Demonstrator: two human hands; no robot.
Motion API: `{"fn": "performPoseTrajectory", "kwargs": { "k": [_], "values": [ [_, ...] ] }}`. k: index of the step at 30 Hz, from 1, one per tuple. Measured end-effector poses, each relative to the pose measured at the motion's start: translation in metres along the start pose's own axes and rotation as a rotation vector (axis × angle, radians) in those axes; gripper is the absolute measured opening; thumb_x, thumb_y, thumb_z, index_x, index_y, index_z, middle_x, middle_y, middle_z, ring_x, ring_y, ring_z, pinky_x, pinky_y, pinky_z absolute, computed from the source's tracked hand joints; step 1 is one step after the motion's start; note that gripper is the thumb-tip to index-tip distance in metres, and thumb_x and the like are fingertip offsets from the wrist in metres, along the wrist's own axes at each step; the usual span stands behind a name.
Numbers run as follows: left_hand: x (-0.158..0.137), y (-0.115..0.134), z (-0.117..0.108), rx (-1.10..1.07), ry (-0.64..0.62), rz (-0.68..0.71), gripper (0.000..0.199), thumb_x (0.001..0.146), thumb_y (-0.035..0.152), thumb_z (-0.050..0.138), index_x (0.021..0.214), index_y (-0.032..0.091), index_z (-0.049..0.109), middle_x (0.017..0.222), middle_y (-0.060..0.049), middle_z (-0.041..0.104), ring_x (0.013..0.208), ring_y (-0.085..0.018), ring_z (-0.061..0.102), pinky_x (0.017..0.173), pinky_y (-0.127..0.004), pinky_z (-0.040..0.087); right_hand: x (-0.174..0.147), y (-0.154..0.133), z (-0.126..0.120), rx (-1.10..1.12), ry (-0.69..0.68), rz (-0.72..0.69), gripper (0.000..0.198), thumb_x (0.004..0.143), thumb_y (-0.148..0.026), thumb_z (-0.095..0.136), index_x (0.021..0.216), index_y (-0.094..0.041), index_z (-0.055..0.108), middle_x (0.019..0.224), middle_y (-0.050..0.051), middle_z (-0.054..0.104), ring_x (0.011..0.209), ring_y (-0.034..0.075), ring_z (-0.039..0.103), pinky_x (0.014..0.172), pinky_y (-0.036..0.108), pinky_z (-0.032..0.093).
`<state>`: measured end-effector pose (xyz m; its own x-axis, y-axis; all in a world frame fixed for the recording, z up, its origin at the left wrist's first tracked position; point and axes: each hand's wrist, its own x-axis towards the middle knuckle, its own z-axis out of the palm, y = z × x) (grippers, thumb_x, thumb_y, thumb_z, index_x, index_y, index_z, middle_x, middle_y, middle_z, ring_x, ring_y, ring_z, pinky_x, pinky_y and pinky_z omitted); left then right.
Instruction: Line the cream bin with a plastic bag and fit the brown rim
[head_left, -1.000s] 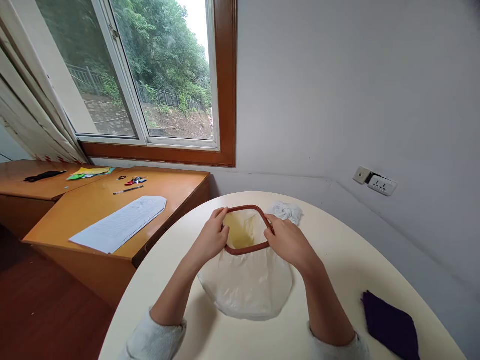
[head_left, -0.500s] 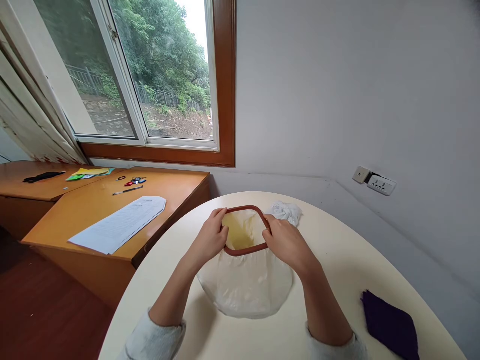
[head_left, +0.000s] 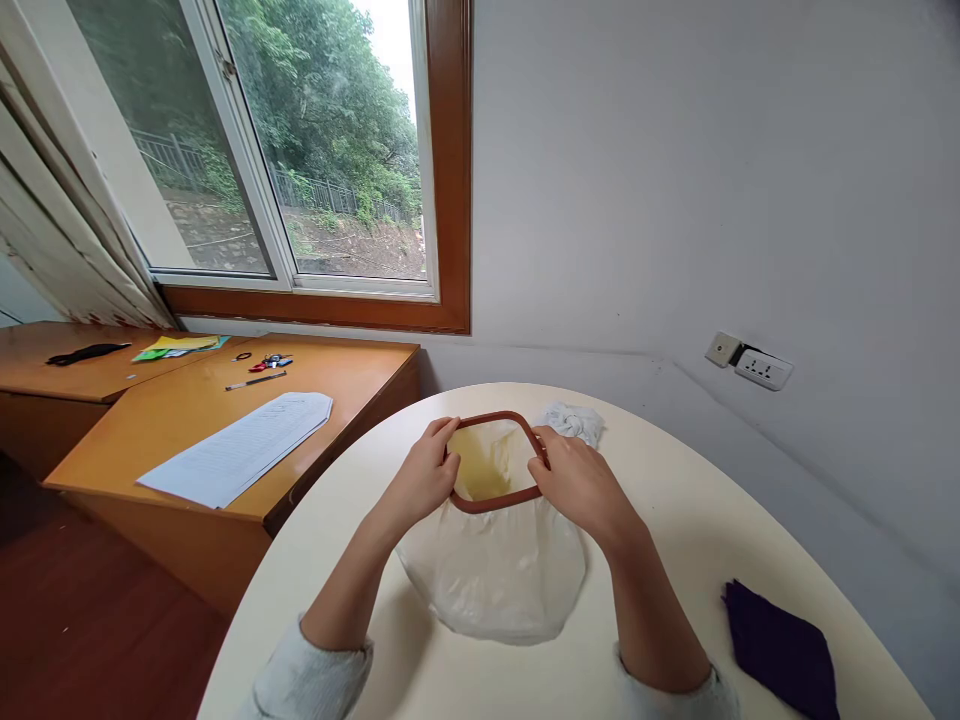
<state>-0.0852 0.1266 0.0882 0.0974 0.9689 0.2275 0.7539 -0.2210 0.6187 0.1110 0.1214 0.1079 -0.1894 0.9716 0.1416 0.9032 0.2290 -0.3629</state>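
A brown, rounded-square rim (head_left: 495, 502) sits over the mouth of a bin whose yellowish inside (head_left: 480, 460) shows through the opening. A translucent white bin bag (head_left: 499, 580) lines it and hangs down outside, its lower edge spread above the round table. My left hand (head_left: 427, 470) grips the rim's left side, thumb inside and fingers over the edge. On the opposite side my right hand (head_left: 577, 478) has its fingers closed round the rim. The bin's outer walls are hidden under the bag.
A crumpled white plastic bag (head_left: 574, 424) lies behind my right hand on the cream round table (head_left: 675, 560). A folded dark purple cloth (head_left: 780, 645) is at the right edge. The wooden desk (head_left: 352, 375) at left holds papers (head_left: 247, 445), a pen (head_left: 256, 381) and keys (head_left: 271, 364).
Both hands and the rim have shifted very slightly to the right. The bag's lower edge hangs a touch lower; both grips stay the same.
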Motion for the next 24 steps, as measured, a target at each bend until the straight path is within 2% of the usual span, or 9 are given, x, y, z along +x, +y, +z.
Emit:
{"fn": "performPoseTrajectory", "kwargs": {
  "k": [17,24],
  "values": [
    [0.0003,-0.0027,0.0018,0.015,-0.057,-0.013,0.051,0.082,0.021,0.028,0.131,0.01,0.037,0.138,-0.009,0.034,0.126,-0.022,0.034,0.104,-0.034,0.03,0.0004,-0.0017,0.0002,-0.054,-0.066,0.031,0.019,0.078,-0.015,0.035,0.089,-0.018,0.051,0.07,0.003,0.06,0.059,0.014,0.051,0.05,0.024,0.021],
    [-0.0011,-0.0036,0.0018,0.012,-0.067,-0.019,0.051,0.082,0.022,0.029,0.132,0.012,0.036,0.139,-0.009,0.032,0.125,-0.022,0.036,0.101,-0.032,0.034,-0.0008,-0.0037,-0.0009,-0.07,-0.067,0.032,0.02,0.078,-0.015,0.034,0.088,-0.017,0.051,0.071,0.004,0.06,0.056,0.013,0.049,0.049,0.024,0.021]
  ]
}}
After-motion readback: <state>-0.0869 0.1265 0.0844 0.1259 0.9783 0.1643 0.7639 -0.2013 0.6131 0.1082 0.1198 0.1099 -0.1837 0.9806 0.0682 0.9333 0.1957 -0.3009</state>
